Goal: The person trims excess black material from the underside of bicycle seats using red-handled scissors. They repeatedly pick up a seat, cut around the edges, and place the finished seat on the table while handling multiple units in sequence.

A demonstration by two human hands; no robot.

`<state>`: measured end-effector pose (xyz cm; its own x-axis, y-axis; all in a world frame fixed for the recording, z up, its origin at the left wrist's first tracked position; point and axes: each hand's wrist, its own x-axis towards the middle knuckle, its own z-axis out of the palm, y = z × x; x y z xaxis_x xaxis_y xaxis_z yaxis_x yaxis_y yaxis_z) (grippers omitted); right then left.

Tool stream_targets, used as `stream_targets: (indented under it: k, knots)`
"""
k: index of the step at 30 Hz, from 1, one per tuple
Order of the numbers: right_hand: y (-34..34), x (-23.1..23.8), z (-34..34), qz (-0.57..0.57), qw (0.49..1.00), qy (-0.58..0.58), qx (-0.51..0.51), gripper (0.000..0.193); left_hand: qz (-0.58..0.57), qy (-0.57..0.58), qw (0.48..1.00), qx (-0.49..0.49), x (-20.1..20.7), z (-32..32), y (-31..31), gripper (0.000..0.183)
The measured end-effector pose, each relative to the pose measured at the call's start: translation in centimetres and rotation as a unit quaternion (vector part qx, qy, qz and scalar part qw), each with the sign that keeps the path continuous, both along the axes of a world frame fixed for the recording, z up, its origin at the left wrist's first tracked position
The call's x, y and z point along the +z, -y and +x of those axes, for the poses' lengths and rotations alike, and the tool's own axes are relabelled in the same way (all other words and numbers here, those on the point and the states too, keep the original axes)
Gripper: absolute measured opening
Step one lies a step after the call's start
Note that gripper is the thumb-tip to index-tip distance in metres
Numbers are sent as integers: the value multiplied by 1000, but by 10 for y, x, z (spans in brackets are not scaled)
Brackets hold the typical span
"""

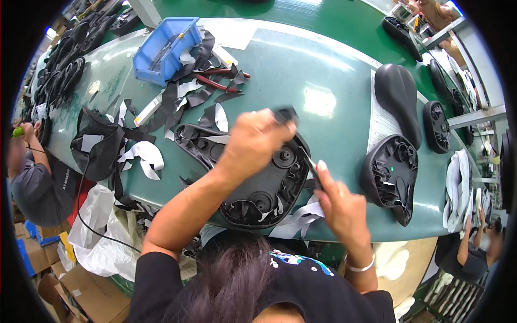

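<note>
A black bicycle saddle [245, 191] lies upside down in front of me, its grey underside up and the cover's wrinkled edge folded in around the rim. My left hand [257, 141] is closed above it, smeared by motion, with a black piece of cover material [286, 114] at its fingertips. My right hand [344, 207] grips a slim knife [309, 161], whose blade points at the saddle's right rim. A pale fabric scrap [301, 218] lies beside the saddle near the table edge.
Black and white offcuts [186, 97], red-handled pliers [215, 78] and a blue bin [167, 51] sit at the far left. More saddles [390, 172] stand at the right on the green table [344, 70]. A dark cable [79, 199] hangs over the left edge. Other people work at both sides.
</note>
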<state>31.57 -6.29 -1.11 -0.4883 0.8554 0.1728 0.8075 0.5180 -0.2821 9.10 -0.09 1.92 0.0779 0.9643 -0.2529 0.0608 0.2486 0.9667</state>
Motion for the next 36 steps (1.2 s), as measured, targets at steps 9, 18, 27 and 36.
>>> stream_targets:
  k: [9,18,27,36]
  knots:
    - [-4,27,-23,-35,995,32,-87,46,440,-169,881,-37,-9,-11,-15,21]
    - [11,39,-23,-28,991,122,-48,46,143,-80,976,142,-31,-38,-53,30]
    - [-103,57,-7,-9,970,133,203,46,148,147,976,-60,-16,-58,48,49]
    - [2,65,-5,-43,977,208,7,50,245,401,872,-138,26,-120,3,29]
